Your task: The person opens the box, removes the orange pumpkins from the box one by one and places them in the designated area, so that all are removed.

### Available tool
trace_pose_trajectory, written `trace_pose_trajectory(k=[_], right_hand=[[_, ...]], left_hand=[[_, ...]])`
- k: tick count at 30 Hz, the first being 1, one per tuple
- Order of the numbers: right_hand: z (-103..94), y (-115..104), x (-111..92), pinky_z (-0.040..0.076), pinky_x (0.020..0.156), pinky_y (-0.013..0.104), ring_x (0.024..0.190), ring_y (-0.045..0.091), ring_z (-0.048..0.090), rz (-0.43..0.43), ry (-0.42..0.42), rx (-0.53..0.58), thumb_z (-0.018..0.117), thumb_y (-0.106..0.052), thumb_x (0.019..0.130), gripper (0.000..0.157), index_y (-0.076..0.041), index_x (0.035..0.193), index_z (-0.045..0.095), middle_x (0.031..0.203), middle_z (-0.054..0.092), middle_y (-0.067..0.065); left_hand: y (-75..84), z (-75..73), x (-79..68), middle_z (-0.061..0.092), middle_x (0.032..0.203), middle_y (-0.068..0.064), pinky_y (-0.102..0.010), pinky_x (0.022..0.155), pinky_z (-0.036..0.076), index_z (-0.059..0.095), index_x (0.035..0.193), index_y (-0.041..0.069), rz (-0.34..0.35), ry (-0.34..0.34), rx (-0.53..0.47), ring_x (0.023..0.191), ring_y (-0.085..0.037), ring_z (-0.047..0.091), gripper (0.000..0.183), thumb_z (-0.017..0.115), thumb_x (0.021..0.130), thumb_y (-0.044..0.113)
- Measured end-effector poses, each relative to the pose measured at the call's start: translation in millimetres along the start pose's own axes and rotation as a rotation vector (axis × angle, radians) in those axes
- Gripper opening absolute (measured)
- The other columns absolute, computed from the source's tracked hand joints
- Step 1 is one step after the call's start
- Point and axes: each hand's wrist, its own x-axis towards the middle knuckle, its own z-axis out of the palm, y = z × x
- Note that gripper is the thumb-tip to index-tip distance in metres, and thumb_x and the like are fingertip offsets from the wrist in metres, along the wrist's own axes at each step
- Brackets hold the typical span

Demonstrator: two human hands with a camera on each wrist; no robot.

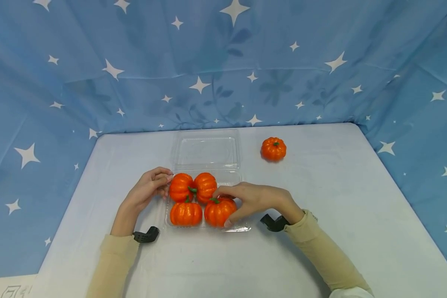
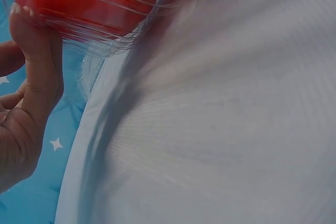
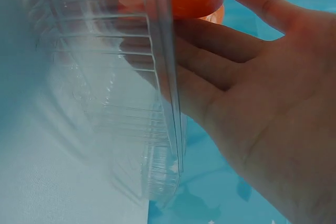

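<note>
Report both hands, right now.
Left hand: at the left side of the clear container; grip cannot be told.
Right hand: closed, holding the front-right pumpkin.

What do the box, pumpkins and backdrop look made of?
Box: probably thin clear plastic, glossy; the table shows through it and its ribbed walls catch light. Pumpkins: perhaps painted foam or hollow plastic; the skin is shiny orange with bright highlights, but the core can't be told. Backdrop: likely fabric, slight sheen; it hangs in soft creases.
</note>
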Motion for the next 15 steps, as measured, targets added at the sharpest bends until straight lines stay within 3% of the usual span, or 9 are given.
trace_pose_trajectory(k=[7,15], right_hand=[[-0.5,-0.5,-0.5,0.051,0.105,0.034,0.119,0.011,0.060,-0.031,0.013,0.002,0.083,-0.034,0.087,0.059,-0.019,0.137,0.054,0.131,0.064,-0.004],[-4.1,-5.7,-6.6,0.052,0.100,0.035,0.115,0.011,0.059,-0.018,0.017,0.028,0.081,-0.030,0.088,0.058,-0.022,0.139,0.054,0.131,0.063,-0.008]], left_hand=[[0.6,0.2,-2.1,0.065,0.085,0.002,-0.026,0.057,0.056,0.044,0.132,-0.012,0.003,-0.001,0.000,0.060,-0.011,0.058,0.037,0.055,0.106,0.012],[-0.1,0.4,-2.2,0.064,0.082,0.001,-0.025,0.058,0.056,0.044,0.131,-0.011,0.005,-0.002,-0.002,0.060,-0.012,0.058,0.035,0.055,0.106,0.012]])
